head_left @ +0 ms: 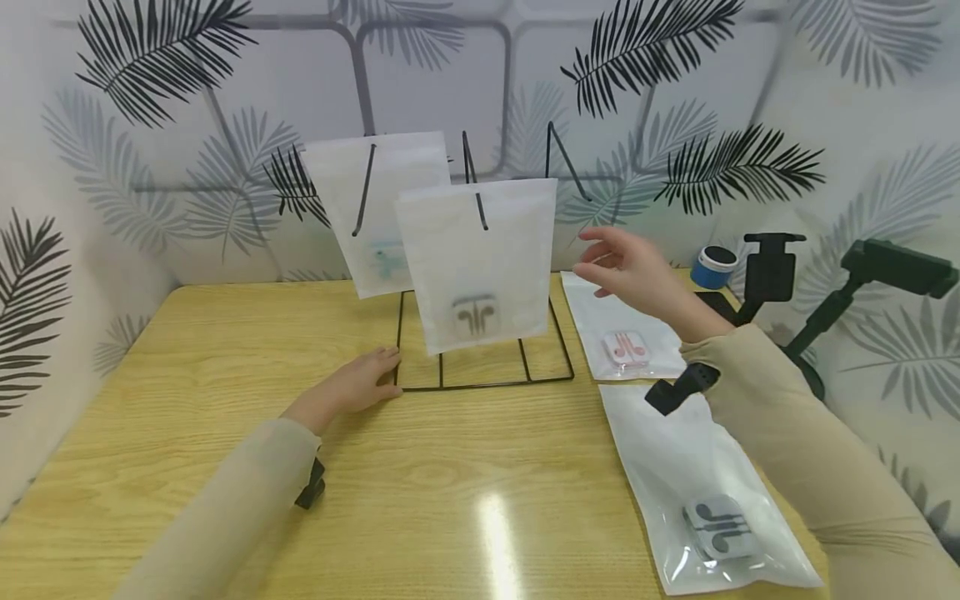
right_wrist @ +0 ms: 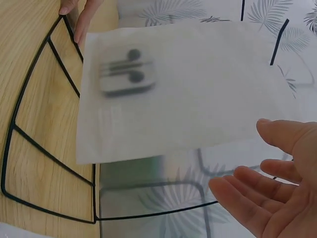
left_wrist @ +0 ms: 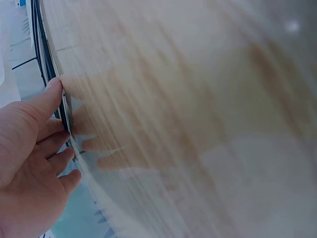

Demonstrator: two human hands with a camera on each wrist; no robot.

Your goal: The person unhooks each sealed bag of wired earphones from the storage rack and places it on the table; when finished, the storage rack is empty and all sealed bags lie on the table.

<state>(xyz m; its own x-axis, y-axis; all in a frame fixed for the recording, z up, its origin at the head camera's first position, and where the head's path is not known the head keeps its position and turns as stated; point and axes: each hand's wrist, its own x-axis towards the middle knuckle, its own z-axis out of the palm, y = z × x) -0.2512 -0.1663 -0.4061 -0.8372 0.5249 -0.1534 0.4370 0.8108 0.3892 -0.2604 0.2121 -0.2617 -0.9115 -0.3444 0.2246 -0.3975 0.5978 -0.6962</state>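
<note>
My left hand (head_left: 360, 382) rests at the front left corner of a black wire display rack (head_left: 487, 385), thumb and fingertips touching its base wire. In the left wrist view, the left hand's fingers (left_wrist: 62, 158) are loosely bent beside the rack's edge. My right hand (head_left: 626, 271) hangs in the air with relaxed fingers, apart from a white zip bag (head_left: 480, 258) on the middle hook. A case of dark earphones (right_wrist: 128, 72) shows through that bag. Behind it, another white bag (head_left: 375, 200) with a turquoise item hangs on the left hook. The right hook (head_left: 570, 162) holds no bag.
On the right of the wooden table (head_left: 225, 358) lie a bag with pink earphones (head_left: 588, 312) and a nearer bag with dark earphones (head_left: 645, 450). A blue jar (head_left: 712, 268) and a black stand (head_left: 770, 275) are beyond my right forearm.
</note>
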